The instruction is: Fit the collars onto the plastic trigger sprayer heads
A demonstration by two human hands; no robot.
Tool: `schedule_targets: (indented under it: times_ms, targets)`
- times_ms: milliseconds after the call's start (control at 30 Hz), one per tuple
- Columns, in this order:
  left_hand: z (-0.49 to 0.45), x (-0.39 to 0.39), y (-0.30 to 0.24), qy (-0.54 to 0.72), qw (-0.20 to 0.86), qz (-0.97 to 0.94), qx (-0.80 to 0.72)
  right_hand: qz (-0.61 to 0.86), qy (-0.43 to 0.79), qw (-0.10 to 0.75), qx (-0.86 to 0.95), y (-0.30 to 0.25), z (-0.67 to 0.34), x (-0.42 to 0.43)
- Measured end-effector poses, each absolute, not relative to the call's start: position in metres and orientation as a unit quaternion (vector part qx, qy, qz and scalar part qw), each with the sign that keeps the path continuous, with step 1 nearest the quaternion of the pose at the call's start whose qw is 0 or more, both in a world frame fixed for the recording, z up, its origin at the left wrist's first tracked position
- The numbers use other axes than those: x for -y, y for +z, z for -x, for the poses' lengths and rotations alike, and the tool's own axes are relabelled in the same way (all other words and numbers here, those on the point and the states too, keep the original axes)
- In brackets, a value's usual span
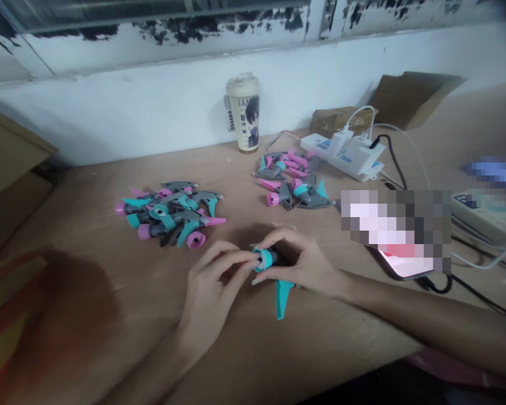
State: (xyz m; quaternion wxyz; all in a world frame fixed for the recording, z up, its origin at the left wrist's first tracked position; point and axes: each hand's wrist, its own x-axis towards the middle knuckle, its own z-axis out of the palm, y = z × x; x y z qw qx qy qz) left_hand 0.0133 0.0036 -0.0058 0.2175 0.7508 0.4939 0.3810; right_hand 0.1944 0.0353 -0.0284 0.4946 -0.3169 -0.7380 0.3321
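My right hand (303,259) is wrapped round a trigger sprayer head (283,298) with a grey body, a teal trigger pointing down toward me and a teal collar facing left. Thumb and fingertips of my left hand (219,281) are pinched together at the mouth of that collar. Something small and dark shows at those fingertips, too small to name. Beyond my left hand lies a pile of grey, teal and pink sprayer heads (172,216). Another group of sprayer heads (290,174) lies past my right hand.
A coffee tumbler (247,115) stands against the wall. To its right are a white power strip (341,154) with plugs and cables, and cardboard (409,101). A phone (405,264), partly blurred out, lies right. A cardboard box (12,152) stands left; a red-yellow item (12,332) lies near left.
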Motion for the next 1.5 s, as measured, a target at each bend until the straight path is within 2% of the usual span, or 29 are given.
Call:
schedule_targets:
  times_ms: [267,600,733,1133,1500]
  targets:
    - [-0.012,-0.007,-0.007,0.352,0.25,-0.746,-0.508,0.328,0.266,0.485,0.766,-0.027,-0.196,-0.033]
    - [-0.016,-0.009,0.01,0.286,0.391,-0.715,-0.504,0.328,0.224,0.48,0.782,-0.028,-0.197,-0.028]
    - [-0.017,-0.005,0.013,0.305,0.427,-0.707,-0.474,0.333,0.23,0.491,0.771,-0.027,-0.197,-0.029]
    - [-0.015,0.003,0.006,0.332,0.251,-0.773,-0.478,0.357,0.258,0.51,0.738,-0.026,-0.197,-0.033]
    - [-0.014,-0.006,0.0,0.356,0.254,-0.762,-0.477,0.333,0.247,0.489,0.767,-0.029,-0.198,-0.03]
